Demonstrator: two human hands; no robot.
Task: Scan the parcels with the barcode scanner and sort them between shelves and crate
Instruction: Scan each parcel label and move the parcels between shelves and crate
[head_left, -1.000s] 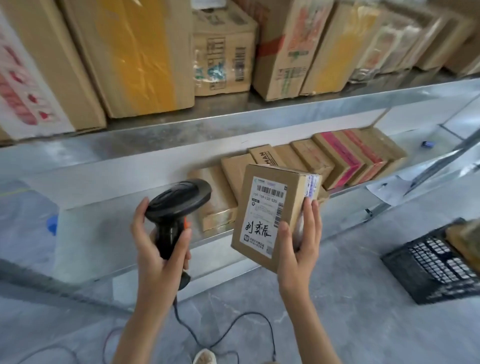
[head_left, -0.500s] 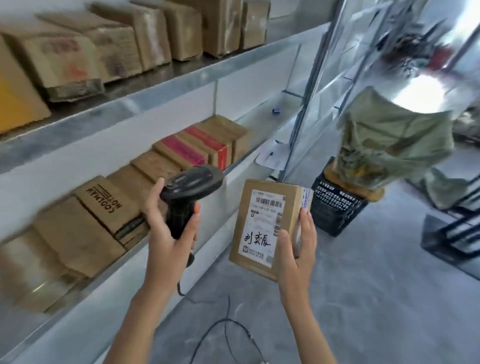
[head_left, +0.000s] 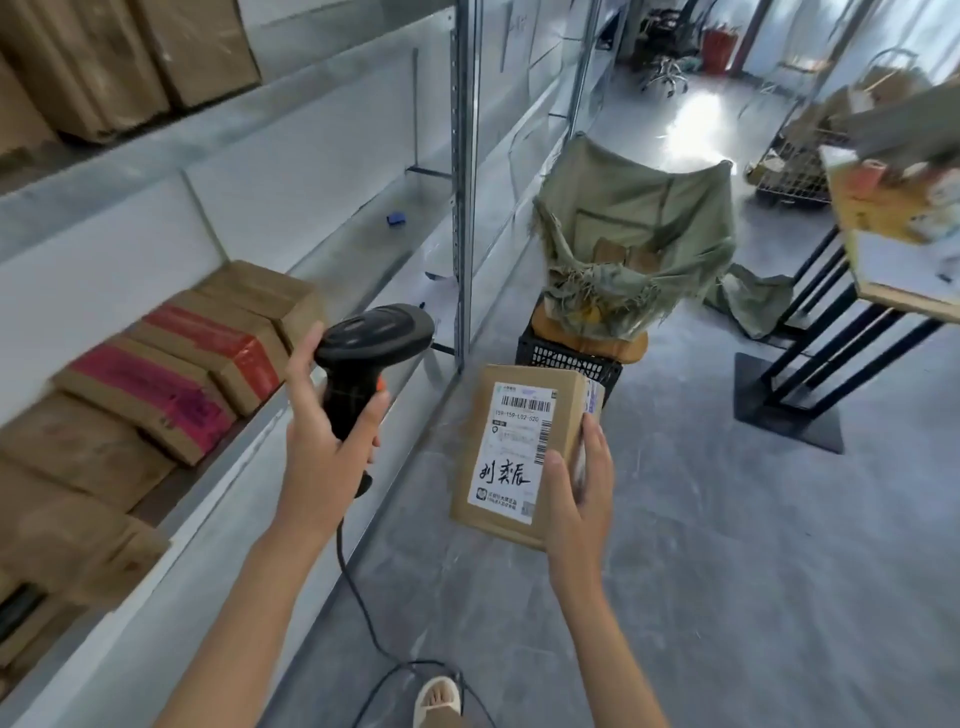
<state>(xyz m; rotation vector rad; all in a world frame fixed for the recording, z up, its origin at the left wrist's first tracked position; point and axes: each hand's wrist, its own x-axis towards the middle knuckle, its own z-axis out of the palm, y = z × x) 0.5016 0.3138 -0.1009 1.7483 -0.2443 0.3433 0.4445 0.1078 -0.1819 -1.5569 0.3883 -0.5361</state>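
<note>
The scanner (head_left: 363, 358) I hold is black with an orange trigger. My parcel (head_left: 524, 452) is plain brown cardboard with a white label printed in black bars and black handwriting. On the grey metal shelf (head_left: 363, 244), 2 brown boxes (head_left: 176, 374) carry red and pink tape. The crate (head_left: 569, 361) is black, and a faded green sack (head_left: 634, 228) sits over it.

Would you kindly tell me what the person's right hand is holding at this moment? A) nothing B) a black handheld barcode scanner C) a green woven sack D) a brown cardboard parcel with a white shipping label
D: the right hand grips the brown cardboard parcel with a white shipping label by its edge; the left hand holds the black handheld barcode scanner.
</note>
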